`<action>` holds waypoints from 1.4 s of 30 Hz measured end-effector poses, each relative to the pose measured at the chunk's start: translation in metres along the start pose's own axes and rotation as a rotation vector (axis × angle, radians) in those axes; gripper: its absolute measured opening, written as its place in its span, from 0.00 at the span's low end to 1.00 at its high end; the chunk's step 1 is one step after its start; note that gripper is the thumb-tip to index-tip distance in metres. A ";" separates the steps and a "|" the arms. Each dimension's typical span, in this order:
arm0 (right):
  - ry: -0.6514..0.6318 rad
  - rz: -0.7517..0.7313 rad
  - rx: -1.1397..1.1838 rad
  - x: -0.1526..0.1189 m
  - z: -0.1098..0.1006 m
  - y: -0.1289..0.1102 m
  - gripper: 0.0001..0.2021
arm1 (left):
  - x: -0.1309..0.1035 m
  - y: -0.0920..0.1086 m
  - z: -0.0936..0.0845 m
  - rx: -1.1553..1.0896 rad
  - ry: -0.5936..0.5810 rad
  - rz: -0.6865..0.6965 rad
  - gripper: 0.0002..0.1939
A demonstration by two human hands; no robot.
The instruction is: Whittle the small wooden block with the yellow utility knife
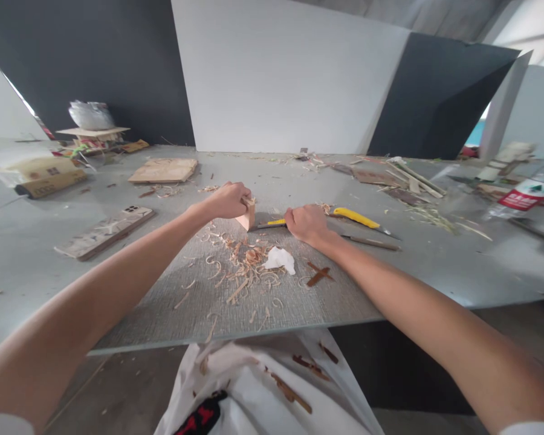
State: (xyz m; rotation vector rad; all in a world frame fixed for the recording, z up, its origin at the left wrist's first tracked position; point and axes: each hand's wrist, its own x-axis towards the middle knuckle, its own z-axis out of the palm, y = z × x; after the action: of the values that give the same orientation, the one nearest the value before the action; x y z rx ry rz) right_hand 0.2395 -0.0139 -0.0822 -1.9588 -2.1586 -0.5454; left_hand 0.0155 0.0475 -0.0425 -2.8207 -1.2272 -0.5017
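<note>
My left hand [230, 200] is closed on the top of a small light wooden block [248, 216], which stands on the grey textured mat [163, 314]. My right hand [307, 222] is wrapped round a black and yellow knife [272, 223]; its dark blade end is at the foot of the block. Curled wood shavings [247, 260] lie in front of both hands, with a crumpled white piece [280, 260] among them. Two crossed brown strips [320, 274] rest below my right hand.
A yellow cutter [356, 217] and a thin tool [374, 243] lie right of my right hand. At left are a phone [104, 232] and a flat wooden board [163, 170]. Wood strips [414, 178] and a bottle [521, 196] are at right. White cloth [263, 386] hangs below the table edge.
</note>
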 end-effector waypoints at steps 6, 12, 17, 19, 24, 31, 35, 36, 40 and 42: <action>0.034 -0.024 0.005 0.000 0.003 0.003 0.28 | 0.002 -0.003 0.002 -0.044 -0.017 0.027 0.06; 0.114 0.008 0.056 0.001 0.005 0.006 0.30 | 0.001 0.002 0.001 -0.049 0.000 0.001 0.05; 0.089 0.007 0.030 0.001 0.004 0.004 0.29 | -0.001 0.005 -0.002 -0.077 -0.031 -0.023 0.06; 0.067 0.010 0.019 0.000 0.003 0.003 0.29 | -0.001 0.005 -0.003 -0.069 -0.026 -0.028 0.06; 0.009 -0.008 -0.009 0.002 0.001 0.000 0.27 | 0.000 0.002 -0.002 -0.013 -0.029 -0.034 0.04; -0.018 -0.042 -0.022 0.001 0.001 0.002 0.28 | -0.001 0.007 -0.003 0.058 -0.046 -0.100 0.08; -0.032 -0.067 0.003 0.001 -0.001 0.003 0.28 | -0.003 0.014 -0.003 0.169 -0.017 -0.163 0.12; -0.020 -0.064 0.009 0.001 -0.001 0.004 0.28 | -0.003 0.016 -0.004 0.181 -0.034 -0.167 0.13; 0.067 0.020 0.023 0.005 0.000 0.012 0.29 | -0.004 0.018 -0.009 0.211 -0.126 -0.174 0.17; 0.105 0.061 0.029 0.007 0.002 0.016 0.29 | -0.004 0.018 -0.012 0.217 -0.175 -0.159 0.19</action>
State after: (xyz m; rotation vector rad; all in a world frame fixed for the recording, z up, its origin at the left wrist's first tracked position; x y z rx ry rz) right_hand 0.2542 -0.0057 -0.0790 -1.9291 -2.0258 -0.5889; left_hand 0.0231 0.0306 -0.0306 -2.6436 -1.4459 -0.1167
